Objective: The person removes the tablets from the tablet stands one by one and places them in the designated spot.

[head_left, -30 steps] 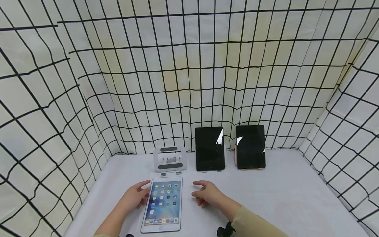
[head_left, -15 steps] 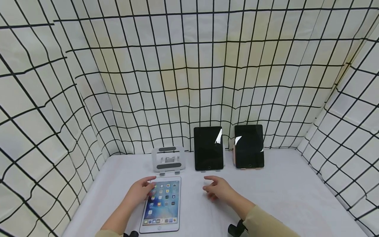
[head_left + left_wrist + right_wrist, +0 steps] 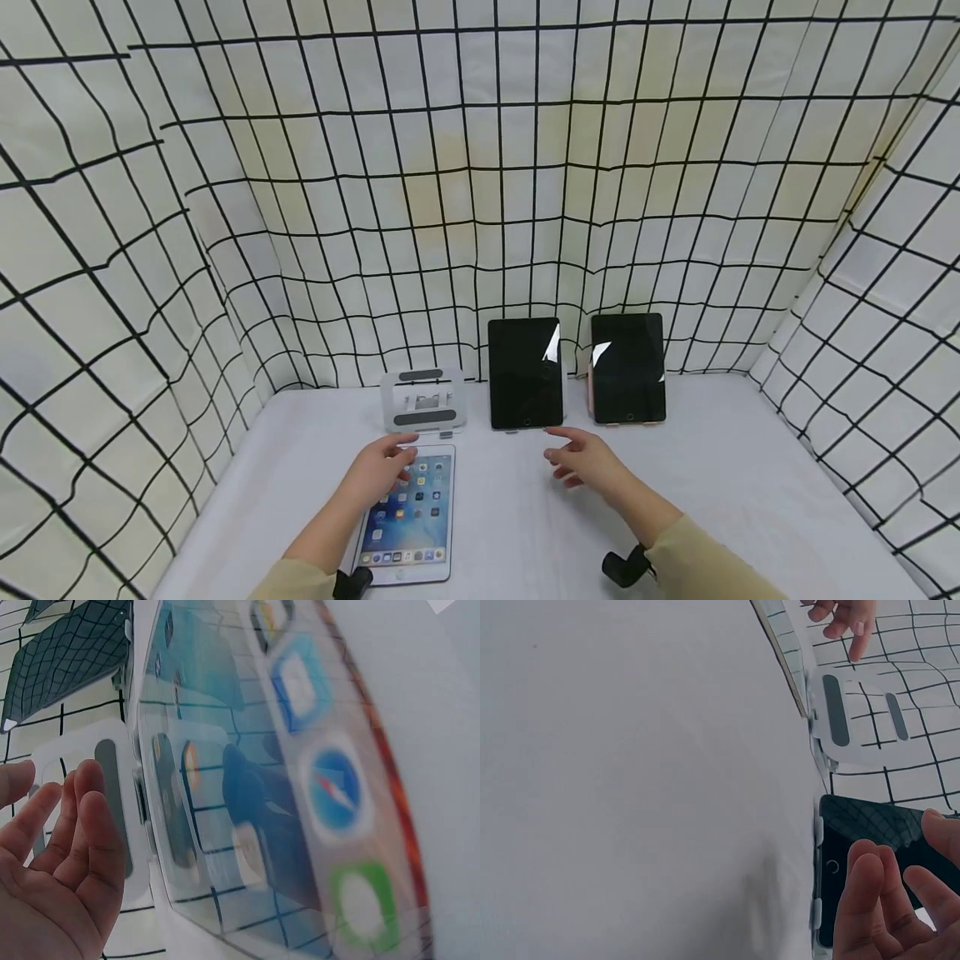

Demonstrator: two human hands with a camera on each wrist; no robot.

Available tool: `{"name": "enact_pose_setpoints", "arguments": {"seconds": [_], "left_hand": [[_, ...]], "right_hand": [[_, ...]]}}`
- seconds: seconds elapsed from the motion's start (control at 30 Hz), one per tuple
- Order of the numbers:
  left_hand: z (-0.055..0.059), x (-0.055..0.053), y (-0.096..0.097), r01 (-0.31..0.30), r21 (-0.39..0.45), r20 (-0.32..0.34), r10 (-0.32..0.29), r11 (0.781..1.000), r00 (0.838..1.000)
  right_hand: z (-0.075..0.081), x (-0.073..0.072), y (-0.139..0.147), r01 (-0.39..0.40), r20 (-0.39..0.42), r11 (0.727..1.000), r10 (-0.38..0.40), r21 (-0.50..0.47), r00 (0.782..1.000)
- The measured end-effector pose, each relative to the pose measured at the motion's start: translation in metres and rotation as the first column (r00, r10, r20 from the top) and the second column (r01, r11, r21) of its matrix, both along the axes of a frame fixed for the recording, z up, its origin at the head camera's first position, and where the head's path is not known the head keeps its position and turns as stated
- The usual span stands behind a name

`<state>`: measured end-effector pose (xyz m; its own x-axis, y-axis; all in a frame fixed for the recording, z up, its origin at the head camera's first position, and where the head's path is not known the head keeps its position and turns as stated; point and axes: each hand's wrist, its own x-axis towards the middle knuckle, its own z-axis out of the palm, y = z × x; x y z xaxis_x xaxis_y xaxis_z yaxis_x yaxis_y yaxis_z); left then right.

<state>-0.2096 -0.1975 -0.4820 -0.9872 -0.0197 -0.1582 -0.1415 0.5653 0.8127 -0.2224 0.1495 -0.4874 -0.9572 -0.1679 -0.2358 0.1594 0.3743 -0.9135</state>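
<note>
A white tablet (image 3: 412, 521) with its home screen lit lies face up on the white table. Over its upper left part is my left hand (image 3: 377, 471), fingers loosely bent and gripping nothing. In the left wrist view the hand (image 3: 64, 881) is palm up beside the tablet's edge, close to the clear tablet stand (image 3: 116, 795). My right hand (image 3: 592, 465) is in front of the middle black tablet (image 3: 525, 371), fingers relaxed, holding nothing. The right wrist view shows its fingers overlapping that dark screen (image 3: 866, 825). Just behind the white tablet stands the bare stand (image 3: 425, 417).
Another black tablet (image 3: 628, 367) leans upright on a holder at the back right. White grid-patterned cloth (image 3: 465, 200) forms the back and side walls. A black wrist mount (image 3: 626, 568) sits by the right sleeve, with a similar one (image 3: 352, 582) on the left.
My left hand has moved forward and right, from beside the white tablet to over its upper corner. My right hand has moved right and forward, toward the middle black tablet.
</note>
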Motion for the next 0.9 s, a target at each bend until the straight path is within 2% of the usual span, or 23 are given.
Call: {"name": "enact_pose_setpoints", "arguments": {"seconds": [0.17, 0.4, 0.7, 0.9], "left_hand": [[0.003, -0.004, 0.012, 0.028, 0.008, -0.016, -0.028, 1.000, 0.999], [0.000, -0.009, 0.019, 0.022, 0.015, -0.005, -0.022, 1.000, 1.000], [-0.006, -0.014, 0.025, 0.028, 0.039, -0.041, -0.026, 0.999, 0.999], [-0.007, -0.019, 0.035, 0.019, 0.062, -0.088, -0.014, 0.998, 0.996]], "right_hand": [[0.004, -0.003, 0.010, 0.047, -0.013, 0.999, -0.047, -0.015, 0.999], [0.004, -0.005, 0.020, 0.089, -0.003, 0.996, -0.089, -0.021, 0.996], [0.003, -0.008, 0.025, 0.110, -0.005, 0.993, -0.110, -0.031, 0.994], [0.006, -0.014, 0.026, 0.131, -0.045, 0.990, -0.133, -0.051, 0.990]]}}
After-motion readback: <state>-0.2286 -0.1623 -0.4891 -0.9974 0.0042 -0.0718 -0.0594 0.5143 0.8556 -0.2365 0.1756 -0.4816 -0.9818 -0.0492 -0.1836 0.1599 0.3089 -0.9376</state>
